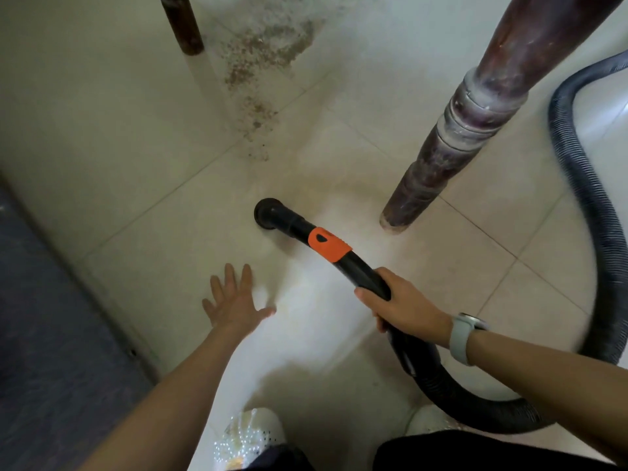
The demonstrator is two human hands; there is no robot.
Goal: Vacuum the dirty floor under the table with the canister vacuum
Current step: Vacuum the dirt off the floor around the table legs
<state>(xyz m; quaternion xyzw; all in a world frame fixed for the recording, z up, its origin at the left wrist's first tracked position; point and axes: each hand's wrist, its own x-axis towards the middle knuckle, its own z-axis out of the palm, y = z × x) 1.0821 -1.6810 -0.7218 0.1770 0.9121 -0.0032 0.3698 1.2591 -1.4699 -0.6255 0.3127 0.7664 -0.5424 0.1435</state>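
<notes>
Here the right hand [404,307] grasps the wand [326,246]; left hand [234,300] splayed, seemingly on bare tile beside the table leg [452,147].

Pale tiled floor [390,137]; dark turned table legs [452,154].

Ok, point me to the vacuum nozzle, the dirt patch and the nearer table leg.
vacuum nozzle [268,214], head view, on its round black head.
dirt patch [261,56], head view, on the dense brown crumbs.
nearer table leg [452,144], head view, mid-shaft below the ring.
</notes>
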